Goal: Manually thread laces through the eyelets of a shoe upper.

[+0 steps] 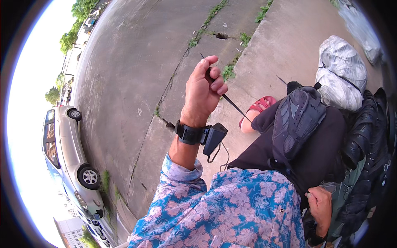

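My left hand [203, 89] is raised out in front over the pavement, fingers curled around a thin black cord [235, 105]. One end pokes out above the fist; the other side runs slanting down to my knee. A dark grey shoe [298, 120] lies across my lap on the black trousers [256, 153]. Low at the right, beside my hip, my right hand [320, 206] is closed, its thumb and fingers pinched at the edge of dark cloth. What it grips is hidden.
Beside me at the right lie a pile of black shoes [364, 132] and a tied white plastic bag [342, 74]. A red sandal [260, 106] is on my foot. Cracked concrete [132, 82] with weeds spreads to the left, where a beige car [70, 144] is parked.
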{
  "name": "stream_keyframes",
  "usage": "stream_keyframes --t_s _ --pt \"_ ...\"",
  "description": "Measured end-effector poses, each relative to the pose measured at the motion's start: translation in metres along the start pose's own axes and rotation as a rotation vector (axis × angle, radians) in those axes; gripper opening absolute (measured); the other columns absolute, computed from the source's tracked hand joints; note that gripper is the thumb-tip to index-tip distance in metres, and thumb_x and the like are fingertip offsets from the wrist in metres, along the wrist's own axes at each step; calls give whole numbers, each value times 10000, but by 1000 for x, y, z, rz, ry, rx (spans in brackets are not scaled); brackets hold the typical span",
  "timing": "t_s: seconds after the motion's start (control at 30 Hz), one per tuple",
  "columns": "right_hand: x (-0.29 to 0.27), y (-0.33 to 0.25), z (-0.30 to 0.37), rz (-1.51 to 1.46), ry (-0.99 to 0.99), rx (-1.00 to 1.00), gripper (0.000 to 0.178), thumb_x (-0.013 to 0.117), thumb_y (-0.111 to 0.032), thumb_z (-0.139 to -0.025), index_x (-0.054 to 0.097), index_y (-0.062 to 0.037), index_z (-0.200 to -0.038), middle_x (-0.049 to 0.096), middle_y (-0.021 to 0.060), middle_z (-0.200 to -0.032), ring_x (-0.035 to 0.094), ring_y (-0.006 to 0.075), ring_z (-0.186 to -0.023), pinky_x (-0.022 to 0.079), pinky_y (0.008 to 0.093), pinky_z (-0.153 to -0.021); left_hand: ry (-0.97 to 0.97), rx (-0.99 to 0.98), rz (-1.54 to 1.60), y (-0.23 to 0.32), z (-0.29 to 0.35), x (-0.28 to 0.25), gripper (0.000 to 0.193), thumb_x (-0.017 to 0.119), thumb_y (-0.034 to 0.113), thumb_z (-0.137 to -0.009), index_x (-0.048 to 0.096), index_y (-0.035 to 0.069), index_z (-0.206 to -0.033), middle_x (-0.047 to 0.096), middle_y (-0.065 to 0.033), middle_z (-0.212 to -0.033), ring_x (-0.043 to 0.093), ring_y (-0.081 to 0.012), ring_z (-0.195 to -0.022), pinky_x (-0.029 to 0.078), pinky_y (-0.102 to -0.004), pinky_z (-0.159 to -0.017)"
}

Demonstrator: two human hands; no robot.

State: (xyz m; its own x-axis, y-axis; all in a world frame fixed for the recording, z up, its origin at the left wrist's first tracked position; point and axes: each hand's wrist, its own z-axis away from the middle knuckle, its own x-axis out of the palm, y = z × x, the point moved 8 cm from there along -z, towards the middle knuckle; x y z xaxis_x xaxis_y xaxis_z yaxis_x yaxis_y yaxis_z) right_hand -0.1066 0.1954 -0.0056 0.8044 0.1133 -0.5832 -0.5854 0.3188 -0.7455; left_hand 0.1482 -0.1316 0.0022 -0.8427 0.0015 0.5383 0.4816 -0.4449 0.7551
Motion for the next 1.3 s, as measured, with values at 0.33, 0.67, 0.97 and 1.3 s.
stream_keyframes --t_s 0.33,0.67,0.97,1.3 --pt "-34 -35 -44 -17 505 -192 257 611 18 -834 599 -13 -1089 607 106 -867 610 205 -746 488 297 -684 -768 345 -1305 -95 70 100 220 508 188 -982 622 0 -964 624 -78 -786 578 -193 -669 460 -336 -598" --pt "-5 -52 -99 -187 536 -373 117 625 12 -836 619 -2 -953 638 140 -815 650 284 -728 511 326 -623 -823 510 -1262 -122 95 117 86 597 67 -871 611 -3 -917 597 -157 -750 607 -326 -688 478 -390 -612" --pt "-2 -42 -102 -224 578 -359 68 615 -5 -854 585 -6 -914 630 135 -779 642 305 -705 505 348 -608 -759 525 -1242 -128 93 115 108 655 50 -815 629 19 -915 631 -149 -798 636 -328 -728 506 -370 -633" --pt "-11 -16 -91 -462 619 -170 45 599 -23 -897 604 -6 -938 631 66 -770 623 131 -659 488 247 -588 -608 520 -1239 -134 75 101 72 694 21 -792 653 6 -849 643 -94 -719 631 -149 -656 495 -269 -603"
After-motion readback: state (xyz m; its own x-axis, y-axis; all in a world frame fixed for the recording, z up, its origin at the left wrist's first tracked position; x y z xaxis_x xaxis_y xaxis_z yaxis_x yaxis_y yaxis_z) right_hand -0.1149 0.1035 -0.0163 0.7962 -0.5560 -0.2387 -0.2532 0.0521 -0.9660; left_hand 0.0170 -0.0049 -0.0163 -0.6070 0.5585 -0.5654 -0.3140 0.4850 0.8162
